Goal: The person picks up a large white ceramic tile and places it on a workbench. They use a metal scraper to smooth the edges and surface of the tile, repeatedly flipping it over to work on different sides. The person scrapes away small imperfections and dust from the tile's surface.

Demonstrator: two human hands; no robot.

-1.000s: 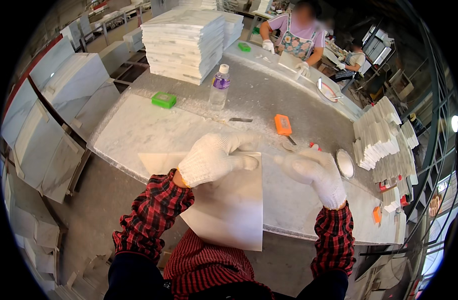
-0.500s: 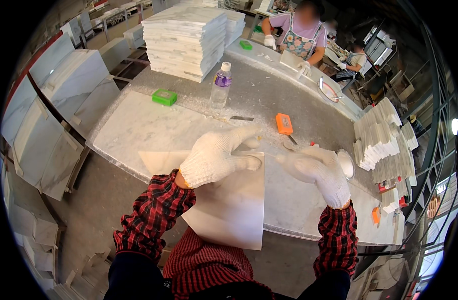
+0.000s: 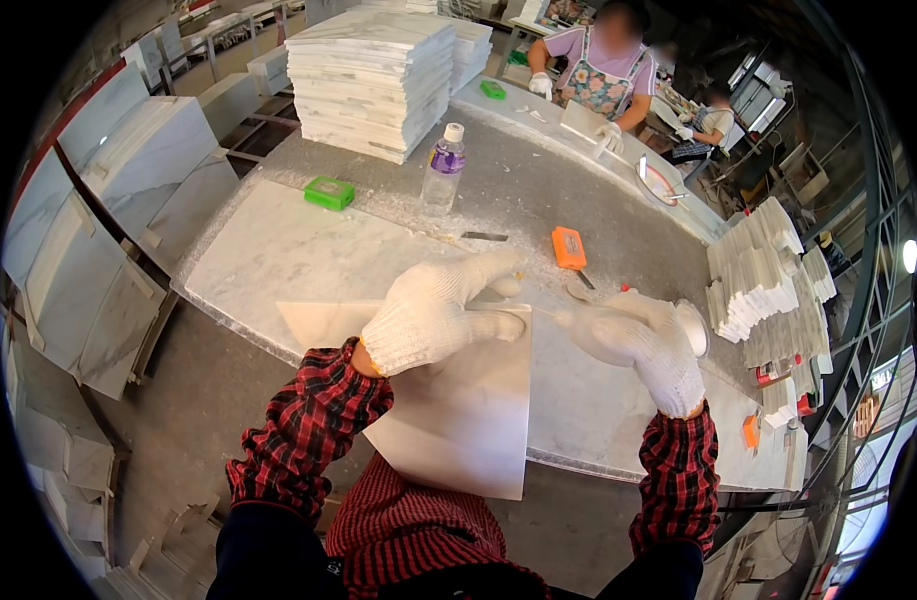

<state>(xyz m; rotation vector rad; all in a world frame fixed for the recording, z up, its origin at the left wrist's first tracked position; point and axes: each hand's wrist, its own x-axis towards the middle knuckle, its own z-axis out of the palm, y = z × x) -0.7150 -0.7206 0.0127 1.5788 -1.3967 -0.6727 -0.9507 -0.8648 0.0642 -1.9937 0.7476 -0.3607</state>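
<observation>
Head view looks down on two white-gloved hands working a pale square tile [image 3: 459, 410] that overhangs the near edge of a marble-topped workbench [image 3: 279, 250], its near corner hanging over the person's lap. Left hand [image 3: 434, 315] lies spread on the tile's far edge with the fingers curled loosely over it, pressing rather than gripping. Right hand [image 3: 644, 340] is closed around something small and slim just past the tile's right corner; what it holds is too hidden by the glove to name, and only a thin pale strip shows between the two hands. Judging from this, the work is along that far edge, so it seems best to keep the left palm flat and heavy on the tile so the overhanging part cannot tip, and to guide the right hand in one steady line close to the edge. Just beyond the hands lie an orange block [image 3: 569, 247] and a thin dark blade-like strip [image 3: 484, 237] amid white dust. Farther off stands a clear plastic bottle [image 3: 443, 170], upright and capped, with a purple label; it looks partly filled with a clear liquid, though the level is hard to read. A green block [image 3: 329, 193] rests to its left. Behind rises a tall stack of tiles [image 3: 369, 75], and across the bench another person [image 3: 604, 75] in gloves works separately.
</observation>
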